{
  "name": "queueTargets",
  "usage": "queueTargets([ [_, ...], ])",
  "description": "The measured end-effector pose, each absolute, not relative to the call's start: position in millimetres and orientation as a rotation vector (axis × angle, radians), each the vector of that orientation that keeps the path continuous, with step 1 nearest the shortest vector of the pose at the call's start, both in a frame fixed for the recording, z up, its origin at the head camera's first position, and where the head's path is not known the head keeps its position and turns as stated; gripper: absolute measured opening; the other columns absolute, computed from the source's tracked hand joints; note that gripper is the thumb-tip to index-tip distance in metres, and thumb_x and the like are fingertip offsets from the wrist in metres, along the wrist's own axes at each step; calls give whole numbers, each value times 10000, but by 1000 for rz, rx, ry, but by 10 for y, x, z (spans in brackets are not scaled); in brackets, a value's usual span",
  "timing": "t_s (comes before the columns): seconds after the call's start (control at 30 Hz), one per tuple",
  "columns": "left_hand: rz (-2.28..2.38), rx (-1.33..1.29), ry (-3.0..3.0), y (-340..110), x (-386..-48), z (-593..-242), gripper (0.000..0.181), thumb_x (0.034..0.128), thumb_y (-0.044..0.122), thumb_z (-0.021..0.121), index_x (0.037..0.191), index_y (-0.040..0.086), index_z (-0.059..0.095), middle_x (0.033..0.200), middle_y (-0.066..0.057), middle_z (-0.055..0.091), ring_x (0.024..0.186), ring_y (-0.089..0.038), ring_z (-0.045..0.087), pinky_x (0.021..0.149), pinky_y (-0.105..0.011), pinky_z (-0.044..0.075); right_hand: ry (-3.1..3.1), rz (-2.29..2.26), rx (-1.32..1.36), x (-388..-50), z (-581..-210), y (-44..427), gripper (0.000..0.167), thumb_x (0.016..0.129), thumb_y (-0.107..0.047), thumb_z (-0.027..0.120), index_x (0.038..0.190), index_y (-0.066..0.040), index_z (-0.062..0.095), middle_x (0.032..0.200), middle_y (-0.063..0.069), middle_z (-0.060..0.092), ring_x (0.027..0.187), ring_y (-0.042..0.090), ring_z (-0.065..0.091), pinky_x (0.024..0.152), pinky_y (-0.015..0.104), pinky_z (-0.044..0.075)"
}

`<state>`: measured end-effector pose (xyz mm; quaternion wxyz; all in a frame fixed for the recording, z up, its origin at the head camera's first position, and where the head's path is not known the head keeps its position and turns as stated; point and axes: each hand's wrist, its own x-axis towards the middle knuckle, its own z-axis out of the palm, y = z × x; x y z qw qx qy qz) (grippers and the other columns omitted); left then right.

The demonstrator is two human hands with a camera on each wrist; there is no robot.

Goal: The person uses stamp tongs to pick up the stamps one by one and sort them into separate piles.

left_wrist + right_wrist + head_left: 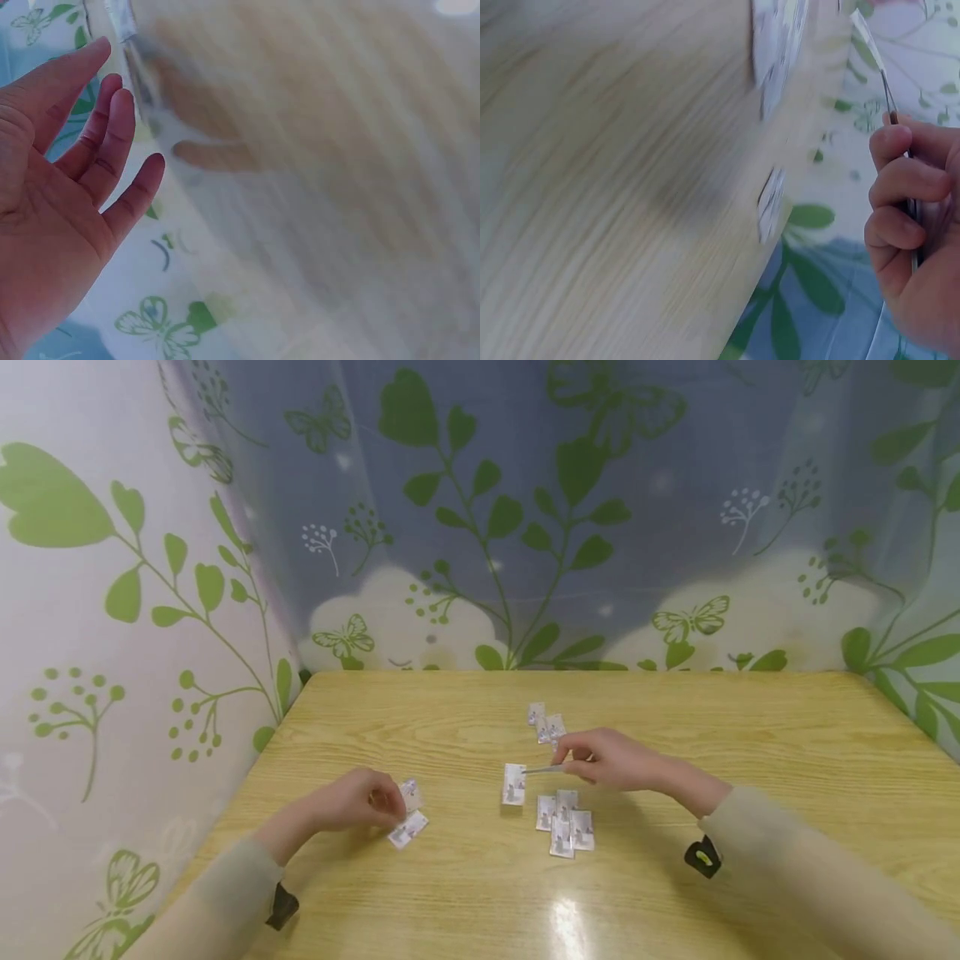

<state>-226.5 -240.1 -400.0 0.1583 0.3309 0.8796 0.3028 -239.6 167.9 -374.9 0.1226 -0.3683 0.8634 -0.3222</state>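
Note:
My right hand [617, 760] grips a pair of metal tweezers [546, 769], its fingers curled around them in the right wrist view. At the tweezers' tip is a small printed card [513, 787], which seems raised over the table, with a shadow below it. Close to that card, a cluster of overlapping cards [561, 839] lies on the table. On the left, my left hand [358, 799] is beside a few similar cards [408, 830], partly covering them. The left wrist view shows its fingers [120, 142] loosely bent and apart; whether they touch a card I cannot tell.
Farther back on the wooden table [420, 718] lies another group of small cards [550, 727], partly behind the right hand. A leaf-patterned curtain [465, 543] hangs along the table's back edge, and more of it lines the left side.

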Motion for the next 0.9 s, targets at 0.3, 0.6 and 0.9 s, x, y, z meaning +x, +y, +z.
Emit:
queueTargets([
  [0.3, 842, 920, 2556, -2424, -2180, -4044, 121, 778, 67, 763, 868, 133, 716, 898, 58, 613, 847, -134, 553, 773, -305, 473, 2463, -1025, -956, -2358, -3702, 2124, 150, 1004, -118, 531, 1085, -34, 626, 594, 22, 466, 503, 76, 335, 518, 262, 327],
  [0.6, 832, 941, 2583, -2404, -2168, -4084, 131, 766, 77, 776, 860, 150, 722, 897, 67, 598, 863, -132, 549, 799, -312, 466, 2319, -1106, -1018, -2292, -3769, 2489, 131, 1004, -66, 511, 1046, 10, 609, 561, 162, 442, 474, 66, 298, 467, 256, 313],
  [0.9, 824, 943, 2590, -2413, -2182, -4083, 120, 772, 86, 778, 853, 158, 727, 879, 88, 589, 844, -112, 536, 783, -299, 459, 2248, -1095, -1062, -2400, -3878, 2596, 138, 998, -25, 498, 1054, 25, 613, 563, 217, 456, 479, 51, 327, 453, 234, 307],
])
